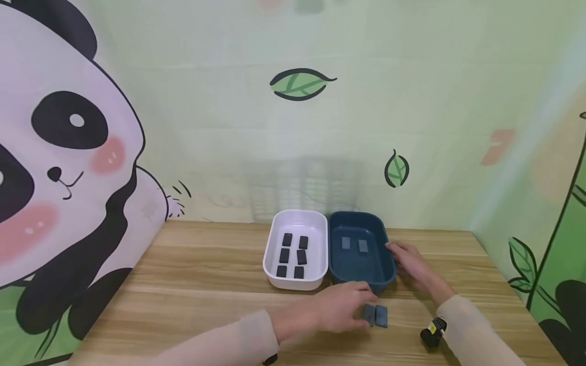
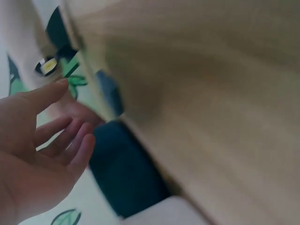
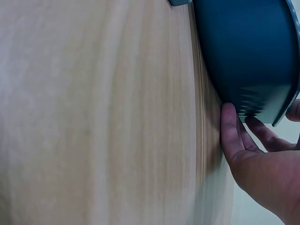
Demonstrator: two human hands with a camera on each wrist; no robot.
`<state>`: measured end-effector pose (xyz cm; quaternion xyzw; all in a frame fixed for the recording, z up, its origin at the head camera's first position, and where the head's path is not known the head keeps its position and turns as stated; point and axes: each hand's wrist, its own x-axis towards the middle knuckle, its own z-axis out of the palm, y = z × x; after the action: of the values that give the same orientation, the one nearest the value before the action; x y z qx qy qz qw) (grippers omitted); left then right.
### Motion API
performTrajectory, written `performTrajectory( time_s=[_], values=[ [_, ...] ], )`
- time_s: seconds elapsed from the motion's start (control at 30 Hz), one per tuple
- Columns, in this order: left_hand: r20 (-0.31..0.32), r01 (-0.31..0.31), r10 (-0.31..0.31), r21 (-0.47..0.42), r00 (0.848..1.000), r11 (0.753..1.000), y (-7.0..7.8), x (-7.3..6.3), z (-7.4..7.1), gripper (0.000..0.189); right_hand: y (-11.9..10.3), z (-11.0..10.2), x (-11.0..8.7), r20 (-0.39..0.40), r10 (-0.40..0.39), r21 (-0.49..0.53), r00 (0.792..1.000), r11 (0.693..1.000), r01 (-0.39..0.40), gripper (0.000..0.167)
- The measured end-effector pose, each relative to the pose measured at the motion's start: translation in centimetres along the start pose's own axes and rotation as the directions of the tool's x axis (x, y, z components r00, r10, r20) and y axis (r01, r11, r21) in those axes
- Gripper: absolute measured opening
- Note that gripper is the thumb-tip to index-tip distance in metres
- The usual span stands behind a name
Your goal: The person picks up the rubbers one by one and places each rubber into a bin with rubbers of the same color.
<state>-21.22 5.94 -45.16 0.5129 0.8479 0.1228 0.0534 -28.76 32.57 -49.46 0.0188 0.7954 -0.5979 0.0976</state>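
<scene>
My left hand [image 1: 341,306] is over the table just left of two small dark rectangular blocks, its thumb and fingers spread apart. The nearer block [image 1: 369,314] lies beside its fingertips, and a bluer block [image 1: 381,316] sits right of that one. In the left wrist view the left hand [image 2: 44,150] is blurred, with nothing in its grasp. My right hand [image 1: 412,264] touches the right side of a dark blue bin [image 1: 339,277]. In the right wrist view, fairly straight fingers [image 3: 229,124] rest against the bin's outer wall. Two bluish blocks [image 1: 354,244] lie inside this bin.
A white bin [image 1: 295,284] stands directly left of the blue one, holding several black blocks [image 1: 284,255] in two columns. Both stand on a wooden table [image 1: 197,269] near the back wall, which carries a printed cloth [image 1: 220,127] with a panda and leaves.
</scene>
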Motion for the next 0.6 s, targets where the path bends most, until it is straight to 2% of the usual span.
performTrajectory(
  time_s=[0.27,0.4,0.6],
  values=[
    [-0.006,0.043,-0.043,0.054,0.999,0.998,-0.4,0.7,3.0,0.053,-0.2,0.0,0.1,0.000,0.028,0.000,1.000,1.000,-0.028,0.060],
    [-0.023,0.050,-0.048,0.066,0.999,0.997,-0.8,1.1,3.5,0.052,-0.2,0.0,0.1,-0.001,0.030,-0.004,1.000,1.000,-0.030,0.061],
    [-0.043,0.012,-0.009,0.057,0.999,0.998,-0.9,1.5,3.8,0.044,0.0,-0.1,0.1,0.003,0.025,-0.010,1.000,1.000,-0.025,0.062]
  ],
)
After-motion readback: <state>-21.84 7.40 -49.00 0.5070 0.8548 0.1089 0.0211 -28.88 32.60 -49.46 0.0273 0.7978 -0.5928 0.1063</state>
